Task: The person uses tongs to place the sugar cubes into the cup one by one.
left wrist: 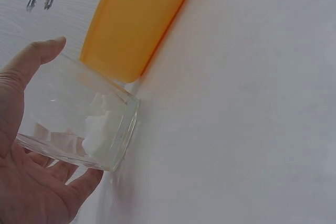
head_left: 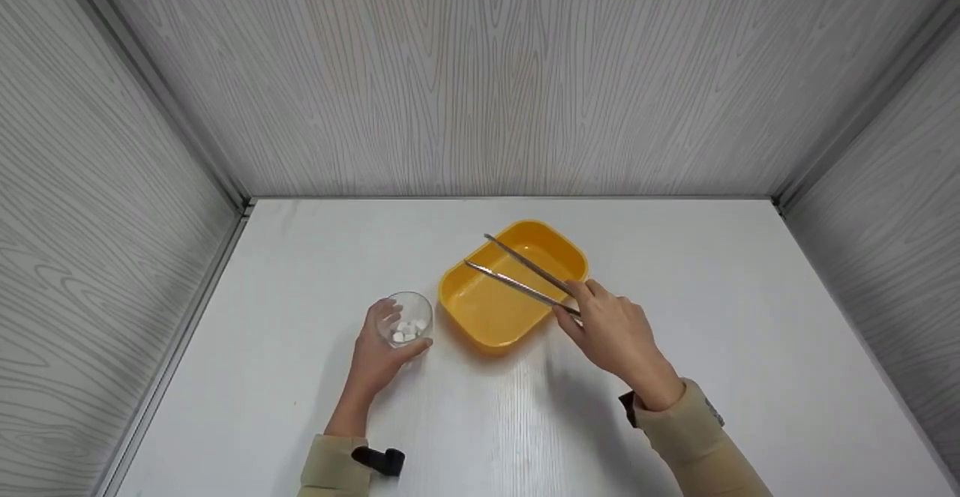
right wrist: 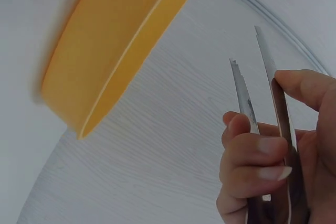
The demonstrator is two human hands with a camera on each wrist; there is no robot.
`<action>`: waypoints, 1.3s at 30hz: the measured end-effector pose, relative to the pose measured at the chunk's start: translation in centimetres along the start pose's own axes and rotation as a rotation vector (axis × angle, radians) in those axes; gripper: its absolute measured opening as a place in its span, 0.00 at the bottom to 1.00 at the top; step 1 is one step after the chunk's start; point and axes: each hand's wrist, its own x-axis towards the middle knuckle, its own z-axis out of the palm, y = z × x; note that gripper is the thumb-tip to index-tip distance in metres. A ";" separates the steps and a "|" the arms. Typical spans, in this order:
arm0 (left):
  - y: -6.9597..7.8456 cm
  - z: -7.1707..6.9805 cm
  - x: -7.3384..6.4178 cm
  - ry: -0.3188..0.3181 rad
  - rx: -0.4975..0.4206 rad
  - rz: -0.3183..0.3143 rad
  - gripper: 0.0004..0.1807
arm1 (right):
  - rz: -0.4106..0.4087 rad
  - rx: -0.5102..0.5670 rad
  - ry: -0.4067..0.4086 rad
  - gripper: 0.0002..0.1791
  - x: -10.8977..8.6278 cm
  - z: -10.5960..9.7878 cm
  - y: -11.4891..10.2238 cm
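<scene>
My left hand point(head_left: 375, 354) grips a clear drinking glass point(left wrist: 55, 103) around its side, thumb on the near side and fingers on the far side. Several small white chunks point(head_left: 409, 330) lie in the bottom of the glass. In my right hand point(head_left: 613, 332) is a pair of long metal tweezers point(right wrist: 280, 111), pinched between thumb and fingers. Their two arms stand apart with nothing between the serrated tips, over the far left rim of a yellow plastic tub point(head_left: 491, 324). No contents show inside the tub, which sits just right of the glass.
A white tabletop point(head_left: 720, 294) lies under everything. Grey wood-grain panels rise at the back point(head_left: 510, 77), at the left point(head_left: 97, 220) and at the right. Both wrists wear black straps over beige sleeves point(head_left: 697, 422).
</scene>
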 end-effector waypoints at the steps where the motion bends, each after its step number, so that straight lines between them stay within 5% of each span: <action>1: 0.0 0.0 0.0 0.000 -0.004 0.001 0.52 | 0.011 0.001 0.007 0.19 -0.1 -0.1 0.3; 12: 0.0 0.0 -0.1 -0.002 -0.005 0.016 0.52 | 0.130 -0.010 0.061 0.21 -1.6 -0.9 4.9; 23: 0.0 0.0 -0.1 0.001 -0.007 0.014 0.53 | 0.341 -0.006 0.024 0.23 -3.4 -0.9 10.4; 39: 0.0 0.1 -0.1 0.003 -0.008 0.000 0.51 | 0.419 -0.033 -0.083 0.20 -4.9 1.3 14.0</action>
